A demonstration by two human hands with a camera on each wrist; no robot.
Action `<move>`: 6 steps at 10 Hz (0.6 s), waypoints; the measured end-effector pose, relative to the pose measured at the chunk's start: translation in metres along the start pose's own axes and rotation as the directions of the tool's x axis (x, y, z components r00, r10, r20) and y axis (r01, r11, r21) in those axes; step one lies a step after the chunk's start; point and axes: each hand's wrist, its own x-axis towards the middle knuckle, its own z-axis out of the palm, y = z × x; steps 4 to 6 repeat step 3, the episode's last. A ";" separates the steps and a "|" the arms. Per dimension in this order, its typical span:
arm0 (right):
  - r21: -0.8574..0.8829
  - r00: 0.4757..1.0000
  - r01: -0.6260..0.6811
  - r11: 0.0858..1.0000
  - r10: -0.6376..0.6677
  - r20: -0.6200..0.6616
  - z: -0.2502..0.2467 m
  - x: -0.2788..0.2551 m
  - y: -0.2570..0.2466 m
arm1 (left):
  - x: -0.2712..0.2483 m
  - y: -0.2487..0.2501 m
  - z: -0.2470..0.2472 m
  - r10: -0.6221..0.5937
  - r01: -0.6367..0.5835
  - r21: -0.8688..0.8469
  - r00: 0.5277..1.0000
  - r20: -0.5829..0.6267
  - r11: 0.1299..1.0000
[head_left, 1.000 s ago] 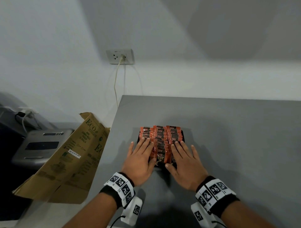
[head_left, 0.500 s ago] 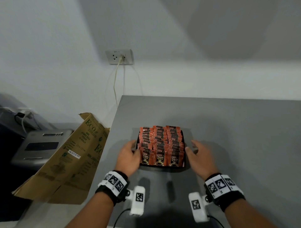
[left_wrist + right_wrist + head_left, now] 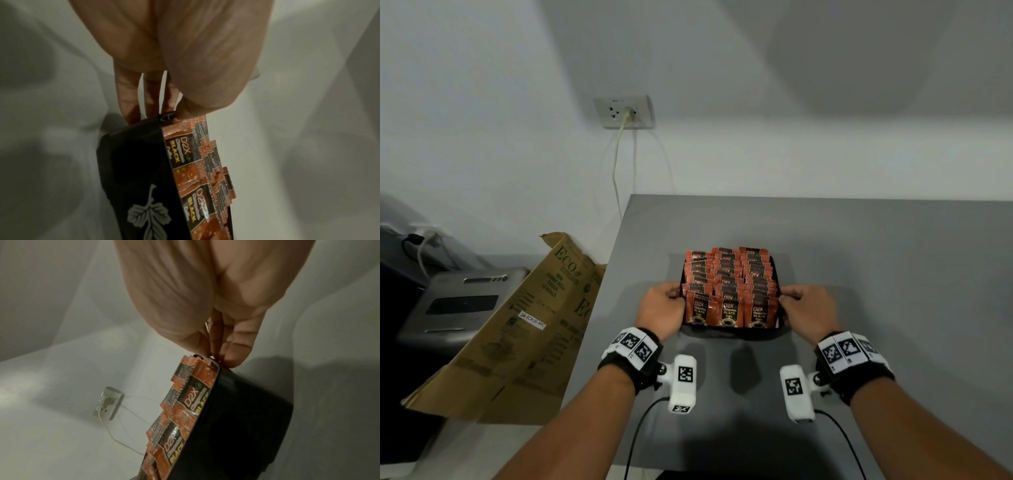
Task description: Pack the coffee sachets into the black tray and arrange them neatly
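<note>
A black tray stands near the front of the grey table, packed with three rows of orange coffee sachets standing on edge. My left hand grips the tray's left rim, thumb on top and fingers underneath. My right hand grips the right rim the same way. The left wrist view shows fingers curled under the tray wall, which bears a grey leaf print, with sachets beside it. The right wrist view shows fingertips pinching the rim of the tray by the sachets.
The grey table stretches right and back to a white wall with a socket and a hanging cable. Left of the table edge lean a brown cardboard box and a grey machine.
Both hands left the tops of the sachets, where they lay flat, and moved out to the tray's sides. Now they grip its left and right rims.
</note>
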 end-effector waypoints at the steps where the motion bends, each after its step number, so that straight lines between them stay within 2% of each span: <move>1: 0.003 1.000 -0.015 1.000 0.015 0.009 -0.002 0.004 0.001 | 0.000 0.008 0.006 -0.005 0.005 -0.008 1.000 -0.030 1.000; 3: 0.049 1.000 0.008 0.999 -0.006 -0.031 0.000 0.003 0.003 | 0.003 0.006 0.008 -0.037 0.032 -0.037 0.991 -0.128 0.999; 6: 0.049 1.000 0.008 0.999 -0.006 -0.031 0.000 0.003 0.003 | 0.003 0.006 0.008 -0.037 0.032 -0.037 0.991 -0.128 0.999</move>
